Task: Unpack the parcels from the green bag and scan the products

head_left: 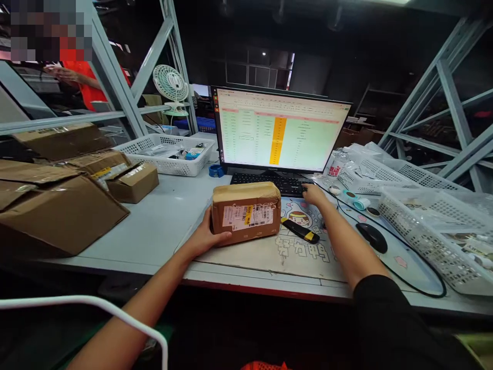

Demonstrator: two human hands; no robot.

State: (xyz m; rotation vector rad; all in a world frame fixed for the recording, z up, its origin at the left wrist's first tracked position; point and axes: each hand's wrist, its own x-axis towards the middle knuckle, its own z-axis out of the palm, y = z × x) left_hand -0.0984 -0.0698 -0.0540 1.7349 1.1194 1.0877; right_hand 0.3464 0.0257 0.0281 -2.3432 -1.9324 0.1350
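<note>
A brown cardboard box (246, 216) with a white shipping label stands on its side on the desk mat, tape over its top. My left hand (206, 236) grips its left end, thumb across the front and the other fingers hidden behind. At the right end of the black keyboard (285, 186), my right hand (314, 194) rests with a finger on the keys and holds nothing. Between the box and my right forearm lies a black and yellow utility knife (300, 230). Behind the keyboard a monitor (283, 131) displays a spreadsheet with an orange column.
Several cardboard boxes (46, 205) are piled at left. A white basket (165, 167) sits behind them, near a fan (171, 87). To the right are a mouse (372, 236), its cable and more white baskets (427, 241). A person in red (90, 87) stands beyond the metal frame.
</note>
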